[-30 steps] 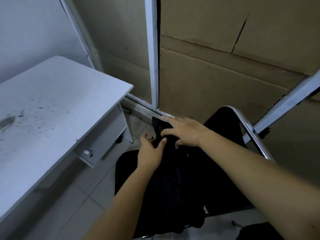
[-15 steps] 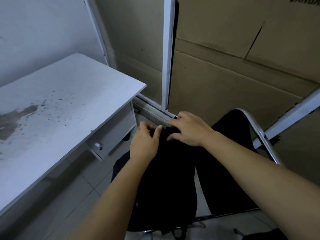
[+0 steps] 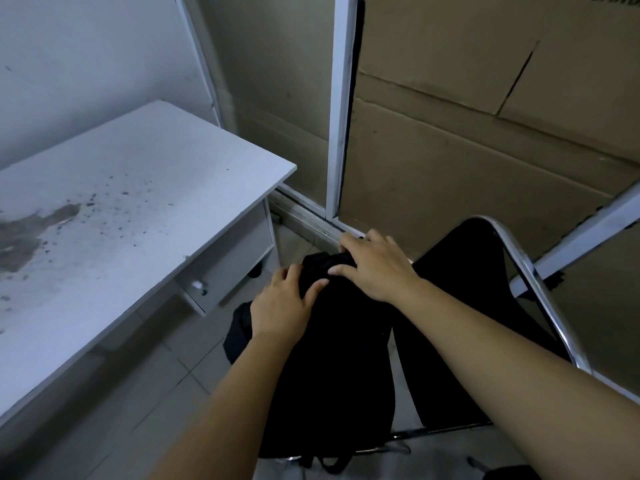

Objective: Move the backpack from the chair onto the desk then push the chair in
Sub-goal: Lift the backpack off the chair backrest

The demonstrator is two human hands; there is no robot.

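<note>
Backpack: the black soft fabric backpack stands on the black chrome-framed chair, right of the white stained desk.
Hands: left hand and right hand grasp its top.
Risk: the straps (hanging near the seat edge) may catch the frame.

- Black matt cloth backpack, at 6 o'clock.
- Black chair with glossy chromed metal tube frame, at 4 o'clock.
- White matt laminate desk, stained and speckled, at 9 o'clock.
- Brown matt cardboard sheets, at 1 o'clock.
</note>
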